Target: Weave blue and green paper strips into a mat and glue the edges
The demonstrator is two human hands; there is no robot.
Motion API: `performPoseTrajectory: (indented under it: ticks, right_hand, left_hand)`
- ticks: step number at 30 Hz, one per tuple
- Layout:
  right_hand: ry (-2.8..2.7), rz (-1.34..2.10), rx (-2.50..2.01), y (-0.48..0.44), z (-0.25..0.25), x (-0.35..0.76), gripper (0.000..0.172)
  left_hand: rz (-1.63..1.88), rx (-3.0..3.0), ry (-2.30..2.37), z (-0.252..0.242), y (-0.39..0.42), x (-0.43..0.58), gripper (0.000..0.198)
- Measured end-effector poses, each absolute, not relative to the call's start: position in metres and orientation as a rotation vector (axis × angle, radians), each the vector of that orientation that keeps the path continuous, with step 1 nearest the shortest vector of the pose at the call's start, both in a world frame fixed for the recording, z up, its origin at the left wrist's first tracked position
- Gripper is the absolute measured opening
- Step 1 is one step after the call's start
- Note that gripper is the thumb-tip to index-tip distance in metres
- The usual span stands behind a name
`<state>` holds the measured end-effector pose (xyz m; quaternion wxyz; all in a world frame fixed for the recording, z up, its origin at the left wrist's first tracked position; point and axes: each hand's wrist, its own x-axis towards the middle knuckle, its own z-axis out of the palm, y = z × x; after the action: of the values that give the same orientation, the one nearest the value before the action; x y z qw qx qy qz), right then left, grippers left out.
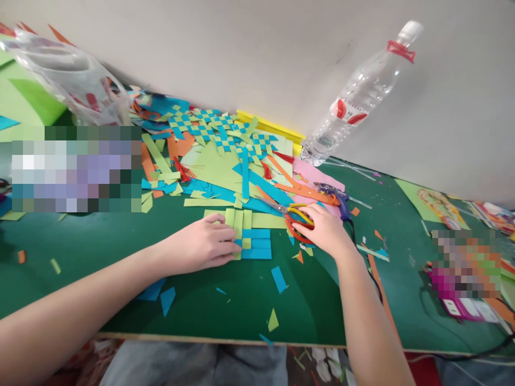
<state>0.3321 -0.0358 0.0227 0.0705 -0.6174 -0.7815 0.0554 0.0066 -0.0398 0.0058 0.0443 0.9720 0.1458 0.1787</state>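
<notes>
My left hand [203,244] bends its fingers over a small weave of green and blue paper strips [256,244], holding it against the table; part of the weave is hidden under the fingers. To the right, my right hand [324,230] grips a pair of scissors [300,220] by its red and yellow handles. The scissors' blades point left and away from me, over blue strips. A loose light green strip [267,221] lies just beyond the weave.
Finished blue-green woven pieces [209,126] lie in a heap by the wall. A plastic bottle [350,107] leans at the back right, near a blue glue gun [338,201]. A plastic bag [84,80] stands back left. Paper scraps [279,280] dot the green table [314,300].
</notes>
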Motion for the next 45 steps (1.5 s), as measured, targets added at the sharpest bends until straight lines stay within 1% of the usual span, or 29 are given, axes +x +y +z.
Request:
performPoseTrajectory:
  ticks: [5,8,13,16,22,28,31,32,35,38,45]
  right_hand:
    - [-2.364,0.230,-1.831,-0.034,0.022,0.335,0.033]
    - [-2.313,0.268,-1.814,-0.037,0.025,0.334,0.034]
    - [-2.172,0.183,-1.749,-0.043,0.036,0.334,0.035]
    - [-2.112,0.250,-1.692,-0.046,0.040,0.333,0.035]
    - [-2.237,0.465,-1.635,-0.047,0.038,0.327,0.037]
    - [-2.313,0.447,-1.582,-0.046,0.039,0.331,0.035]
    - [-2.302,0.388,-1.632,-0.044,0.038,0.332,0.023]
    - [-2.295,0.341,-1.655,-0.043,0.036,0.332,0.022]
    - [-2.276,0.154,-1.679,-0.041,0.032,0.332,0.027]
    - [-2.269,0.000,-1.639,-0.040,0.029,0.333,0.028]
    - [-2.307,-0.122,-1.600,-0.040,0.027,0.338,0.028]
  left_hand:
    - [0.524,2.971,0.441,0.005,-0.040,0.006,0.023]
    - [0.519,2.966,0.440,0.004,-0.040,0.006,0.024]
    - [0.516,2.946,0.449,0.003,-0.040,0.006,0.024]
    - [0.518,2.941,0.446,0.003,-0.040,0.006,0.024]
    - [0.529,2.943,0.439,0.005,-0.040,0.007,0.024]
    - [0.530,2.938,0.434,0.006,-0.041,0.006,0.025]
    - [0.525,2.929,0.445,0.004,-0.041,0.006,0.023]
    - [0.526,2.926,0.446,0.004,-0.041,0.006,0.022]
    - [0.525,2.927,0.445,0.004,-0.041,0.006,0.021]
    - [0.512,2.929,0.445,0.005,-0.041,0.006,0.022]
    - [0.500,2.927,0.463,0.004,-0.041,0.006,0.021]
